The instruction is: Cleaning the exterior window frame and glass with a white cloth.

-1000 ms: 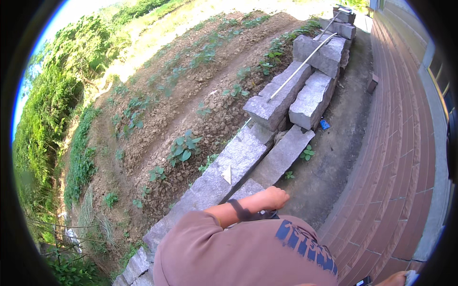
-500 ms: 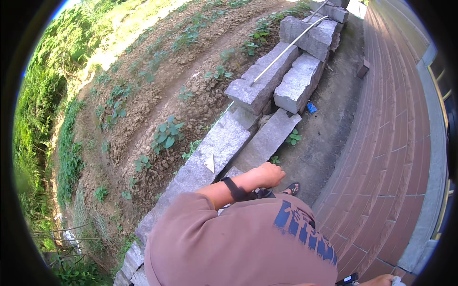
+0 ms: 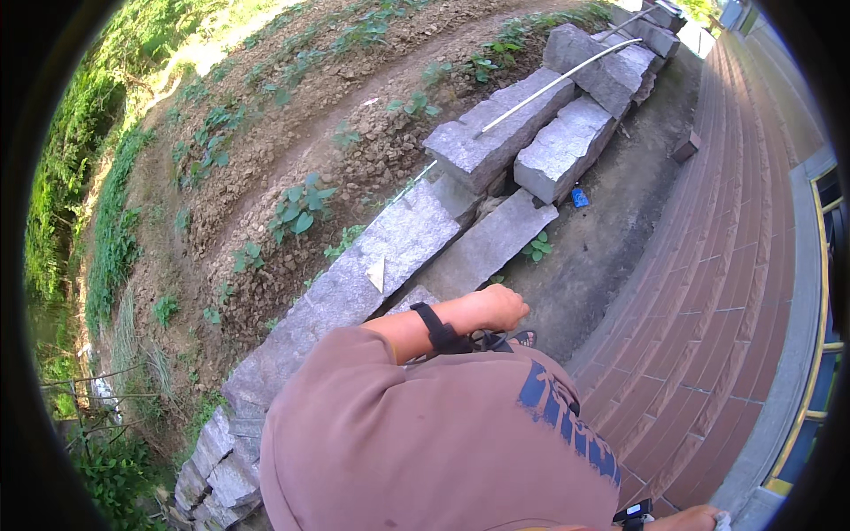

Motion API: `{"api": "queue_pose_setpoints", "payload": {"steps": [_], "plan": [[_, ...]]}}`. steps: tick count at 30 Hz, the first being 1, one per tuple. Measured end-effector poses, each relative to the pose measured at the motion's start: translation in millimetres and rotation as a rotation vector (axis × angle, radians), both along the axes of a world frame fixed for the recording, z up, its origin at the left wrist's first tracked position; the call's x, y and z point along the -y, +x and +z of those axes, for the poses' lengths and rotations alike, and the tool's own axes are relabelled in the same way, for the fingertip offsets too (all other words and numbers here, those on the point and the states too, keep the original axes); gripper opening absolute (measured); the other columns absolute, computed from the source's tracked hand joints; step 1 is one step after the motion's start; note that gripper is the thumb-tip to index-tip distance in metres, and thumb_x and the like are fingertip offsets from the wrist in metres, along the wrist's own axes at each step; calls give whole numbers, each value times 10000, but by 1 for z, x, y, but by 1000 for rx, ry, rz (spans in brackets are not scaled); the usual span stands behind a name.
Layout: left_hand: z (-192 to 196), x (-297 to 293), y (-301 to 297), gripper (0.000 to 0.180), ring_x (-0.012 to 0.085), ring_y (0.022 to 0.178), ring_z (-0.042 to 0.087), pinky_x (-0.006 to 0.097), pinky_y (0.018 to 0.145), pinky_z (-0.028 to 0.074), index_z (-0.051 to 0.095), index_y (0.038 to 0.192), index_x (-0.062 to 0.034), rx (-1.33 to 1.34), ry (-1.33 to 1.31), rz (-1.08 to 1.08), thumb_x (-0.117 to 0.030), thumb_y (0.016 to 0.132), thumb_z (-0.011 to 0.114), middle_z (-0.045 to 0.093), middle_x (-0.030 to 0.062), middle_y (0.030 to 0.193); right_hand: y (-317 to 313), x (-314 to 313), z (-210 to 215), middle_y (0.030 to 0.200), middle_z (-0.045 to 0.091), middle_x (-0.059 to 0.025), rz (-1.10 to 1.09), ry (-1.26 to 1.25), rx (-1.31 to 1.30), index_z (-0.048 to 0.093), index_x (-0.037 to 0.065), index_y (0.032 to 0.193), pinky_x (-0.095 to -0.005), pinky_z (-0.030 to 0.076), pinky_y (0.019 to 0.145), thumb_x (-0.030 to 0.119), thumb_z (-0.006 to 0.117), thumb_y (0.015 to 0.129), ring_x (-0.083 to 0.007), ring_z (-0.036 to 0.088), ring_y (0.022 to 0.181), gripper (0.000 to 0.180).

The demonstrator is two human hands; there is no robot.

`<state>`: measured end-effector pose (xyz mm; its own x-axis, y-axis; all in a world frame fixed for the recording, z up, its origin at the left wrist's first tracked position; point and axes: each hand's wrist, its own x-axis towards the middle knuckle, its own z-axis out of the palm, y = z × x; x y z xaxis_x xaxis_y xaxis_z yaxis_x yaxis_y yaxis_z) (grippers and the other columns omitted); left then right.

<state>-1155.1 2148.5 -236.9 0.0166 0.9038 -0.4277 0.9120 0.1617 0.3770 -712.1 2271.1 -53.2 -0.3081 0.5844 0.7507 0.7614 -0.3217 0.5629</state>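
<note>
My left hand (image 3: 498, 307) is held out in front of my body, its fingers curled closed and nothing showing in them. A black strap (image 3: 436, 329) wraps that wrist. Below the hand lie grey stone blocks and a sandaled foot (image 3: 524, 338). At the bottom right edge, my right hand (image 3: 695, 520) is partly cut off by the frame. Its fingers close on a whitish, cloth-like thing (image 3: 723, 521), seen only in part. Beside that wrist sits a small black device (image 3: 634, 511).
Large stone blocks (image 3: 496, 133) form a low wall running ahead, with a pale stick (image 3: 562, 81) across them. Planted soil (image 3: 266, 159) slopes off on the left. A brown tiled wall (image 3: 708, 292) rises on the right. A blue wrapper (image 3: 580, 197) lies on the concrete strip (image 3: 611, 230).
The view has shifted, showing more of the blue-and-yellow window edge at the right and the stones at the lower left. Both hands keep nearly the same pose.
</note>
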Motion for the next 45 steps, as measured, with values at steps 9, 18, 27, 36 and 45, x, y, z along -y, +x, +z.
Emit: {"api": "queue_pose_setpoints", "payload": {"steps": [9, 18, 27, 36, 45], "plan": [[-7, 10, -1, 245, 315, 836, 620, 412, 704, 492, 606, 922, -44, 36, 6, 35, -230, 772, 556, 635, 145, 877, 7, -1, -1, 637, 558, -136, -5, -26, 15, 545, 38, 638, -447, 392, 588, 170, 533, 817, -308, 528, 582, 222], [-9, 27, -3, 231, 316, 834, 622, 410, 707, 495, 606, 925, -47, 63, 1, 66, -213, 779, 539, 635, 150, 873, 6, 3, 0, 646, 559, -142, -19, -30, 15, 547, 31, 647, -445, 396, 596, 167, 533, 815, -311, 530, 590, 217], [-11, 38, -6, 214, 315, 832, 619, 405, 706, 492, 600, 903, -32, 50, 40, 67, -194, 772, 548, 634, 148, 858, 6, 1, 0, 654, 560, -148, -23, -30, -1, 549, 25, 655, -442, 400, 604, 163, 533, 814, -314, 532, 599, 212], [-15, 47, -3, 194, 322, 777, 626, 408, 674, 494, 614, 848, -28, 59, 115, 97, -193, 761, 559, 635, 152, 803, 2, -3, 1, 662, 561, -154, -32, -60, 0, 552, 18, 663, -440, 403, 612, 160, 533, 813, -317, 534, 607, 207], [-13, 54, 3, 198, 317, 760, 630, 409, 666, 492, 623, 823, -35, 73, 115, 124, -209, 761, 550, 639, 150, 791, -3, -16, -3, 670, 562, -160, -49, -88, 18, 554, 12, 672, -437, 407, 620, 157, 532, 812, -319, 535, 616, 203]]}}
